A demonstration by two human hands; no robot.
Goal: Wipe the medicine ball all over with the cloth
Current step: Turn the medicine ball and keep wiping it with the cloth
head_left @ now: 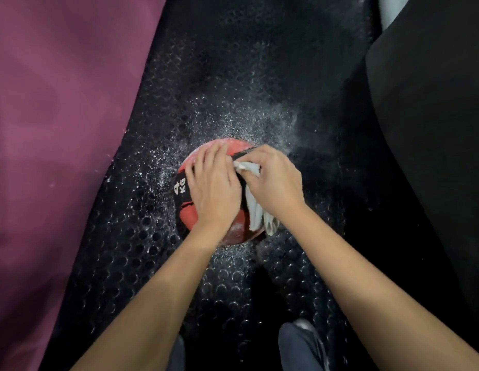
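One hand steadies, the other wipes the medicine ball [203,212] on the studded floor mat [233,89].
The left hand [215,183] lies flat on top so the ball cannot roll; the right hand [273,180] grips the bunched white cloth [253,207], rubbing the powder-dusted upper side.

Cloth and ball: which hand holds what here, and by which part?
The right hand grips the white cloth by its bunched upper end; the rest trails down over the medicine ball. The left hand rests flat on top of the ball, gripping nothing.
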